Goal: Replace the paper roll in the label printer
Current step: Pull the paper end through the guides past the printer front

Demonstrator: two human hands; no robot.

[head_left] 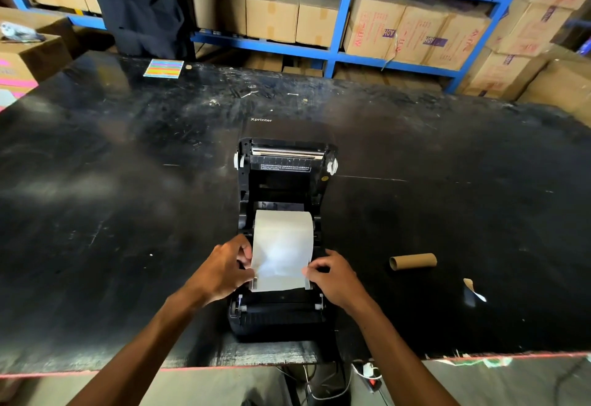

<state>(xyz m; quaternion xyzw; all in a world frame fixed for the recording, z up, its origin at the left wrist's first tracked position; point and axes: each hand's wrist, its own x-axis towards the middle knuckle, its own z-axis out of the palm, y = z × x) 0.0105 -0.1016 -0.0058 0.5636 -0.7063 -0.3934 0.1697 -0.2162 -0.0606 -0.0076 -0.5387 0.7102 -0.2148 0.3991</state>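
From my feed: label printer (283,229) sits lid-open mid table (128,181), new paper roll (283,233) inside w/ its sheet pulled fwd. Left hand (224,269) & right hand (332,276) each pinch a side edge. Empty cardboard core (413,261) lies to the right.

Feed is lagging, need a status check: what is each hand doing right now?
Left hand: closed, pinching the left edge of the paper strip.
Right hand: closed, pinching the strip's right edge.
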